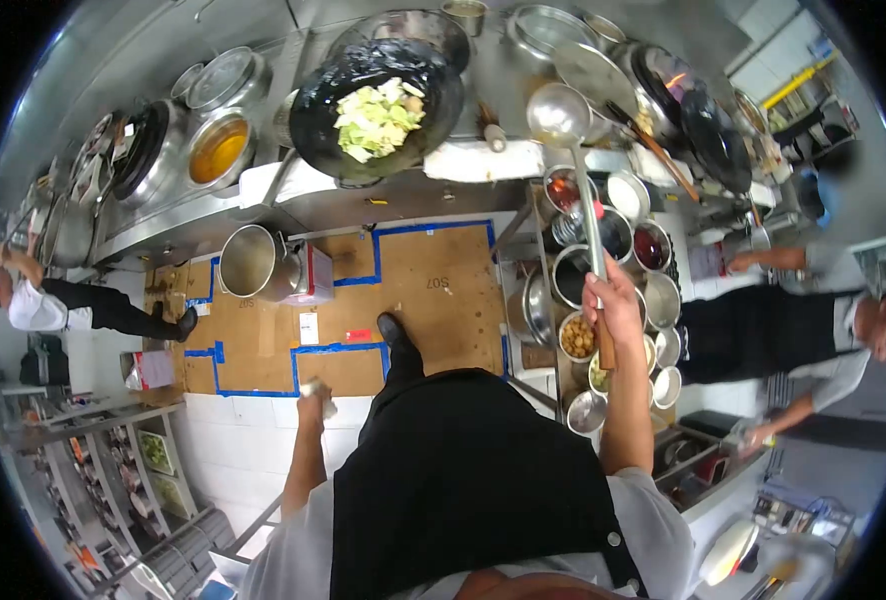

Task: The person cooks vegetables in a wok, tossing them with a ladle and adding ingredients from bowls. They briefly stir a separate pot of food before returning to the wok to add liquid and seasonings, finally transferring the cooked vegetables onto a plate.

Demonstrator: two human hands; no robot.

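Note:
My right hand (pixel 611 300) grips the long handle of a steel ladle (pixel 559 113). The ladle's bowl hangs over the counter edge, just right of a black wok (pixel 313 120) that holds chopped green cabbage (pixel 377 118). Below the ladle's shaft stand several steel bowls of sauces and seasonings (pixel 603 232). My left hand (pixel 315 392) hangs low by my side and is closed around a small pale object, too blurred to name. My black apron (pixel 463 480) fills the lower middle of the view.
A steel pot (pixel 253 262) stands on the floor beside cardboard sheets edged with blue tape (pixel 433 285). A pan of yellow liquid (pixel 219 150) sits left of the wok. A person in white works far left (pixel 43 305). Another person in an apron stands right (pixel 793 335). Shelves lie at lower left.

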